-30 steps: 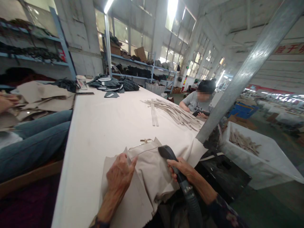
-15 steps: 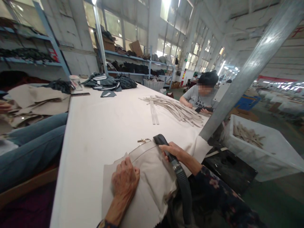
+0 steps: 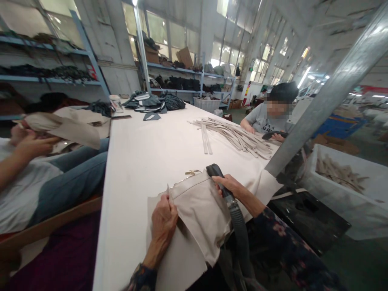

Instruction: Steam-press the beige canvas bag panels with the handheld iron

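Beige fabric piece (image 3: 200, 210) lies at the near edge of the white bench (image 3: 145, 153), partly hanging over it toward the person. The left hand (image 3: 163, 218) rests on the fabric, and its grip pinches a raised fold between thumb and fingers. The right hand (image 3: 230, 186) has its grip closed around the black handle of a tool with a ribbed hose (image 3: 239, 234); the tool's head (image 3: 214, 169) sits at the far corner of the fabric, seemingly touching it. A small metal clasp (image 3: 192, 172) lies just beside that corner. Farther along the bench is a bundle of beige strips (image 3: 233, 137), where a co-worker (image 3: 266, 121) sits. A white bin (image 3: 348, 190) stands to the right.
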Action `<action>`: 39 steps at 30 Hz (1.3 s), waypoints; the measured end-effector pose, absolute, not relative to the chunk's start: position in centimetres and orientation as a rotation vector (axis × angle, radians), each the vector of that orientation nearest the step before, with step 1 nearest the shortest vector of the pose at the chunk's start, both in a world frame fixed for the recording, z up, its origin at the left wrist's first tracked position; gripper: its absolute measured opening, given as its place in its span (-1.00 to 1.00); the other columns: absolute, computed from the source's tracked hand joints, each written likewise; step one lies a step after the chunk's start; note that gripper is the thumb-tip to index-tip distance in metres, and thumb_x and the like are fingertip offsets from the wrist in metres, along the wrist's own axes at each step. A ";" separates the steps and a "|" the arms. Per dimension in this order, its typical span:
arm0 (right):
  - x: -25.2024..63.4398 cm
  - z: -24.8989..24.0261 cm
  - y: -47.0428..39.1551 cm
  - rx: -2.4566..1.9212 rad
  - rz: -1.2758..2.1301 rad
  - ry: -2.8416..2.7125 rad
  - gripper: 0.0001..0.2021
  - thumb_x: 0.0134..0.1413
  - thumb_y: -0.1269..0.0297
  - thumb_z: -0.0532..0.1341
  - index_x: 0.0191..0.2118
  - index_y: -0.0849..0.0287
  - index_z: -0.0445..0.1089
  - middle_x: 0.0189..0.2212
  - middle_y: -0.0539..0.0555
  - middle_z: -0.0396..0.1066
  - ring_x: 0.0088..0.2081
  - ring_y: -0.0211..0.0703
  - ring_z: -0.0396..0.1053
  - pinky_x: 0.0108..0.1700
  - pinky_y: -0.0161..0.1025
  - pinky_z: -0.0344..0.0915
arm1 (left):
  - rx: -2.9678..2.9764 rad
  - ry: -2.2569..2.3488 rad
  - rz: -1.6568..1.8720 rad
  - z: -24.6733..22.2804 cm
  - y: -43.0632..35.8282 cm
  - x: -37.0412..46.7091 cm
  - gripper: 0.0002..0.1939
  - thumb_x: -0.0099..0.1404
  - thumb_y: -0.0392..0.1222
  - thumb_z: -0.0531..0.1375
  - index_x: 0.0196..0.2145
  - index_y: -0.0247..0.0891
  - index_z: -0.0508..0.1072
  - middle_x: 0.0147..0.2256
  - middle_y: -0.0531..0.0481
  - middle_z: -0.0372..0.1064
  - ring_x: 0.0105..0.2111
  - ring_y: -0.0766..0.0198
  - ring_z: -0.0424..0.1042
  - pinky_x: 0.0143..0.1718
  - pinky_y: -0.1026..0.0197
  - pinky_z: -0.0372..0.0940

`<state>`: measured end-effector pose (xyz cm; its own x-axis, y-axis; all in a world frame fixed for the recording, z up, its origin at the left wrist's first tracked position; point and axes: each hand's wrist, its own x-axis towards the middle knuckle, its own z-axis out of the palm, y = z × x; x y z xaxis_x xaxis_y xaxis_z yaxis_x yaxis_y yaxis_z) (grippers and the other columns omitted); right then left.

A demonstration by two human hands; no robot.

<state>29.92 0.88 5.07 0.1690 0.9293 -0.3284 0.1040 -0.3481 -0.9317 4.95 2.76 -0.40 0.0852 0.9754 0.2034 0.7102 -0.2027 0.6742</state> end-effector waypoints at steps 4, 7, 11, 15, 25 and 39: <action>29.3 6.8 -3.6 -1.572 1.348 -1.039 -0.69 0.02 0.03 0.21 -0.43 0.23 0.29 -0.61 -0.05 0.25 -0.68 -0.35 0.21 -0.67 -0.39 0.21 | 1.530 1.210 1.062 -0.9 3.7 2.6 -0.73 0.18 -0.10 0.10 -0.22 -0.30 0.39 -0.39 -0.06 0.46 -0.37 0.18 0.45 -0.33 0.20 0.27; 27.8 7.5 -6.8 -1.523 1.445 -1.082 -0.70 0.00 0.06 0.22 -0.36 0.25 0.33 -0.63 -0.06 0.24 -0.70 -0.33 0.19 -0.70 -0.37 0.18 | 1.224 1.008 1.076 -1.3 4.0 1.8 -0.60 0.05 -0.07 0.24 -0.18 -0.36 0.42 -0.35 -0.09 0.50 -0.38 0.18 0.47 -0.33 0.20 0.30; 24.2 7.2 -7.6 -1.453 1.656 -1.178 -0.69 0.04 0.05 0.18 -0.47 0.24 0.31 -0.70 -0.06 0.23 -0.71 -0.33 0.17 -0.68 -0.38 0.18 | 1.013 0.896 1.113 -1.6 3.8 1.5 -0.47 -0.04 -0.12 0.33 -0.10 -0.39 0.44 -0.32 -0.12 0.52 -0.36 0.17 0.48 -0.31 0.20 0.33; 20.6 6.4 -5.2 -1.446 1.713 -1.370 -0.66 0.07 0.07 0.15 -0.56 0.24 0.28 -0.73 -0.03 0.24 -0.71 -0.33 0.19 -0.68 -0.41 0.16 | 0.950 0.861 1.138 -1.8 3.7 1.4 -0.47 -0.05 -0.13 0.34 -0.11 -0.40 0.45 -0.38 -0.09 0.52 -0.42 0.20 0.47 -0.34 0.21 0.32; 21.2 8.4 -3.6 -1.440 1.433 -1.273 -0.70 0.05 0.06 0.20 -0.46 0.22 0.27 -0.64 -0.06 0.25 -0.68 -0.34 0.21 -0.68 -0.41 0.17 | 1.359 1.301 1.179 -1.6 2.6 0.6 -0.59 0.07 -0.02 0.17 -0.21 -0.37 0.44 -0.40 -0.11 0.43 -0.41 0.14 0.41 -0.29 0.10 0.30; 24.4 4.2 -10.3 -1.438 1.491 -1.197 -0.59 0.05 -0.08 0.15 -0.48 0.23 0.25 -0.74 -0.07 0.17 -0.74 -0.32 0.16 -0.70 -0.38 0.12 | 1.986 1.904 1.088 -1.8 -0.6 1.3 -0.78 0.12 -0.23 0.05 -0.33 -0.34 0.43 -0.45 -0.14 0.40 -0.40 0.10 0.39 -0.37 0.15 0.23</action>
